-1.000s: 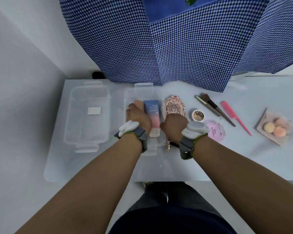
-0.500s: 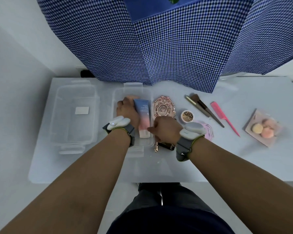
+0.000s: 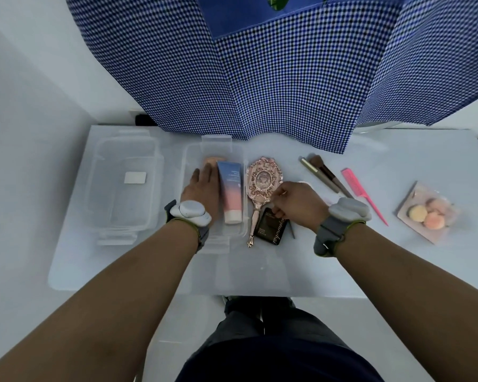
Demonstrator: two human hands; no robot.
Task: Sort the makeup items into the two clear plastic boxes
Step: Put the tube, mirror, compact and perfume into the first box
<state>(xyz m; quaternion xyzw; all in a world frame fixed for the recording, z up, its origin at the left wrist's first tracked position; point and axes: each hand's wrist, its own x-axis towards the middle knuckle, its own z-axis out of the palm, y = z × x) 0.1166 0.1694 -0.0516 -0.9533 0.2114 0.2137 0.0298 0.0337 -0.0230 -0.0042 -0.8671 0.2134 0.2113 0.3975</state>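
Starting at the far left of the white table [image 3: 155, 274]: bare tabletop strip along the left edge, then the left clear box [image 3: 123, 186], holding only a small white label on its floor, well apart from both hands. Just beside it, the second clear box [image 3: 186, 161], with a peach item [image 3: 211, 160] at its far end, partly hidden, and a blue-to-pink tube [image 3: 231, 193] lying lengthwise against the right wall. Left hand [image 3: 203, 188] flat inside this box, palm down, fingers spread and gripping nothing, touching the tube's left side. Outside the right wall, almost touching it, a rose-gold hand mirror [image 3: 261, 186], handle toward the near edge. Right hand [image 3: 298, 201] next, fingertips pinched together on the top edge of a black compact [image 3: 271, 226] just right of the mirror's handle. Farther right, two makeup brushes [image 3: 324, 175] lying diagonally, a pink comb [image 3: 363, 195] near them, then a clear packet of round puffs [image 3: 427, 213] well apart near the right side. Wide bare strip along the near edge. Along the far edge, a blue checked cloth [image 3: 260, 78] hanging over the table's back.
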